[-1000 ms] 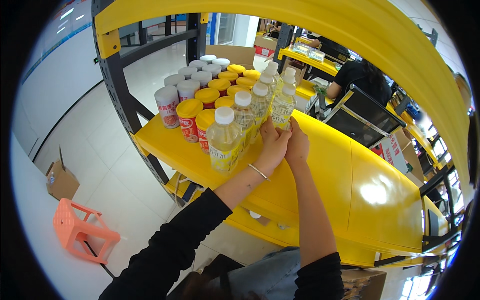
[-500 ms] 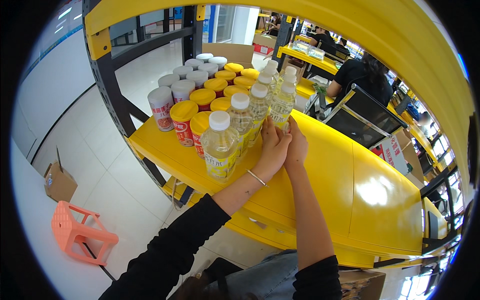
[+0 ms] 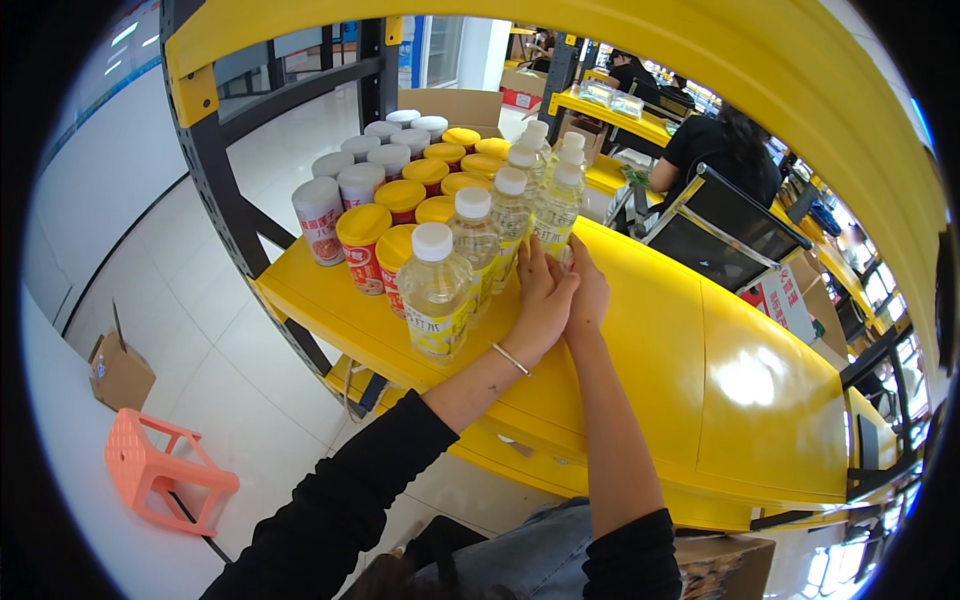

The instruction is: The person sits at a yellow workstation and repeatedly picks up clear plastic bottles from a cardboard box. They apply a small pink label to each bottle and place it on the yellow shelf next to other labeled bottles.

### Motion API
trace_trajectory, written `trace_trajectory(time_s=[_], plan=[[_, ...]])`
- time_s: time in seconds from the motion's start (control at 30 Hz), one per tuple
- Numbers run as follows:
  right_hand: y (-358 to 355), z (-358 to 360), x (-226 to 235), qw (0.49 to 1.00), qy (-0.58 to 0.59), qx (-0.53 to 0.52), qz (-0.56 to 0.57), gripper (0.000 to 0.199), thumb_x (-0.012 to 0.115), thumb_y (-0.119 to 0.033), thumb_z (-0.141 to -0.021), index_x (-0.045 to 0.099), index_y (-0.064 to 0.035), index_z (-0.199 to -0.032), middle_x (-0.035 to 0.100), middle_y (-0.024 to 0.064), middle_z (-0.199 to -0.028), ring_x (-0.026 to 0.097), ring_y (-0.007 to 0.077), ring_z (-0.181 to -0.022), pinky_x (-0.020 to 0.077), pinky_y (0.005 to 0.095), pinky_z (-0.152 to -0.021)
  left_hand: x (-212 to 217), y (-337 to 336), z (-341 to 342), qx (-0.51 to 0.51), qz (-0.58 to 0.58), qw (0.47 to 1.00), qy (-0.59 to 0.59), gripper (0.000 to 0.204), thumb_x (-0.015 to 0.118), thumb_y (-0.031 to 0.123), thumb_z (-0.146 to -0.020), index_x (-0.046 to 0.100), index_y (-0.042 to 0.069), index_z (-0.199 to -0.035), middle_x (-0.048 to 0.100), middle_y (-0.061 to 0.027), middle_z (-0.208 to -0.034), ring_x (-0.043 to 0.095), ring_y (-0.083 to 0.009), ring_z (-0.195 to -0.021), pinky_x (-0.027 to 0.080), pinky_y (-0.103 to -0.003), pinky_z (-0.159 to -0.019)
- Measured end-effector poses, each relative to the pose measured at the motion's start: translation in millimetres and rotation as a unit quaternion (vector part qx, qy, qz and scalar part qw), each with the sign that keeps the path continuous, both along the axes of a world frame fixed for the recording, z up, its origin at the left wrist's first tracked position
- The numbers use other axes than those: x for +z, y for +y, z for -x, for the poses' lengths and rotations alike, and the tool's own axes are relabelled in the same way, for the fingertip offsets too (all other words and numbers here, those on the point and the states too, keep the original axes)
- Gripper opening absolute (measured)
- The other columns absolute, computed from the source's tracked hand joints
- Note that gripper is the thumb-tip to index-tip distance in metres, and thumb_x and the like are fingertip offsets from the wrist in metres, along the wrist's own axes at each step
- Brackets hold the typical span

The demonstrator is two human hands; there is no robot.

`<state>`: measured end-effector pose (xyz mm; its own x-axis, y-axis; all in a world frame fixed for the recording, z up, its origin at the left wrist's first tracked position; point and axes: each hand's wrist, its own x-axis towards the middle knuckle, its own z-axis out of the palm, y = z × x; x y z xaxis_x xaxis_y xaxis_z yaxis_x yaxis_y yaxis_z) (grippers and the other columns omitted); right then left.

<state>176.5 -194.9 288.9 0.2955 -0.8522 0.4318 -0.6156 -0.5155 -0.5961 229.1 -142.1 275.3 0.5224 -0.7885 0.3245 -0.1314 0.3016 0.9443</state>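
Note:
Two rows of clear plastic bottles with white caps and yellow-and-white labels stand upright on a yellow shelf [image 3: 640,350]. At the near end of the right row, both my hands are at the lower part of a bottle [image 3: 557,205]. My left hand [image 3: 541,308] has its fingers bent against the bottle's near left side. My right hand [image 3: 588,290] curves round its right side, its fingertips partly hidden. My wrists almost touch. Left of my left hand is the nearest bottle of the other row [image 3: 436,300], untouched.
Further left stand rows of yellow-lidded red cans [image 3: 363,250] and white-lidded cans [image 3: 320,222]. A dark shelf post [image 3: 225,190] rises at the left and a yellow beam [image 3: 620,20] crosses above. A pink stool [image 3: 165,465] is on the floor; a person sits beyond the shelf.
The view has shifted very slightly. My hands stay at the same bottle in nearly the same pose, and the bottles and cans keep their places.

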Motion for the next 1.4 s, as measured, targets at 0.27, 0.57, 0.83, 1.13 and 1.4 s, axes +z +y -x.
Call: trace_trajectory(time_s=[0.27,0.57,0.83,1.13,1.4], plan=[[-5.9,39.1,-26.2,0.996,0.0,0.049,0.073,0.03,0.057,-0.018,-0.082,0.056,-0.0076,-0.11,0.06,0.0162,-0.107,0.058,0.0327,-0.097,0.0485,0.0422,-0.08,-18.7,-19.2,1.4,-0.003,-0.016,0.993,-0.116,0.081,0.051,0.029,-0.082,0.009,-0.008,-0.14,0.001,-0.0334,-0.145,0.0,-0.0415,-0.137,0.004,-0.043,-0.112],[106.8,179.1,-19.8,0.982,0.098,0.103,0.122,0.024,0.063,-0.014,-0.077,0.059,-0.0085,-0.1,0.056,0.0091,-0.108,0.053,0.0277,-0.105,0.046,0.0354,-0.088,5.5,32.6,-14.4,-0.089,-0.011,0.995,-0.032,0.073,0.053,0.022,-0.089,0.01,0.003,-0.145,0.016,-0.0124,-0.15,0.021,-0.0201,-0.135,0.019,-0.033,-0.109],[198.0,441.5,-60.9,0.965,-0.026,-0.26,0.013,0.03,0.063,-0.002,-0.076,0.06,-0.006,-0.105,0.06,0.009,-0.103,0.058,0.0225,-0.097,0.0463,0.0317,-0.083,5.6,119.1,132.0,-0.055,0.242,0.849,-0.467,0.059,0.049,0.019,-0.088,0.026,0.0,-0.139,0.026,-0.018,-0.145,0.024,-0.0343,-0.135,0.02,-0.046,-0.109],[372.9,615.2,-245.5,0.773,-0.361,-0.416,-0.315,0.03,0.068,-0.017,-0.081,0.06,-0.0037,-0.106,0.062,0.0024,-0.093,0.058,0.0106,-0.083,0.0462,0.0249,-0.072,-63.4,133.6,285.1,-0.389,0.114,0.762,-0.505,0.041,0.055,0.009,-0.078,0.053,0.002,-0.119,0.055,-0.0178,-0.118,0.051,-0.034,-0.112,0.037,-0.044,-0.098],[416.4,618.9,-396.4,0.486,-0.641,-0.419,-0.421,0.013,0.062,-0.008,-0.082,0.056,-0.0053,-0.093,0.061,0.0059,-0.082,0.06,0.0169,-0.073,0.0486,0.0274,-0.062,-149.5,150.4,399.4,-0.536,0.007,0.691,-0.484,0.031,0.06,0.012,-0.077,0.059,0.005,-0.107,0.061,-0.0116,-0.1,0.057,-0.0282,-0.097,0.042,-0.042,-0.091]])
